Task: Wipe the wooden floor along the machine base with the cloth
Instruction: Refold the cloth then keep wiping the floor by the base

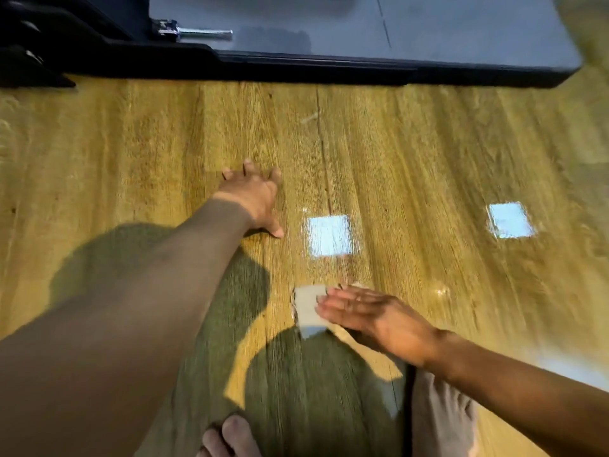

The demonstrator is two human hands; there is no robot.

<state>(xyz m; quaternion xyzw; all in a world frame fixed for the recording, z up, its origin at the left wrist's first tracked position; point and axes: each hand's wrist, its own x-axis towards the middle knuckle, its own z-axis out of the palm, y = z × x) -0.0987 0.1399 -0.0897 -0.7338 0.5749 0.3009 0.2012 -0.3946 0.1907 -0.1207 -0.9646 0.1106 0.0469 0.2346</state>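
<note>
A small pale grey cloth [308, 311] lies flat on the wooden floor [412, 159], well in front of the machine base [329, 65]. My right hand [372, 316] presses on the cloth's right part with straight fingers. My left hand [253, 197] rests flat on the floor with spread fingers, up and to the left of the cloth. The dark base runs across the top of the view, with a grey platform [428, 24] above it. The image is blurred by motion.
A metal bolt [197, 34] sticks out at the base's upper left, beside black frame parts [39, 51]. Two bright square light reflections [329, 235] lie on the floor. My bare toes [227, 437] and a trouser knee [441, 413] show at the bottom edge.
</note>
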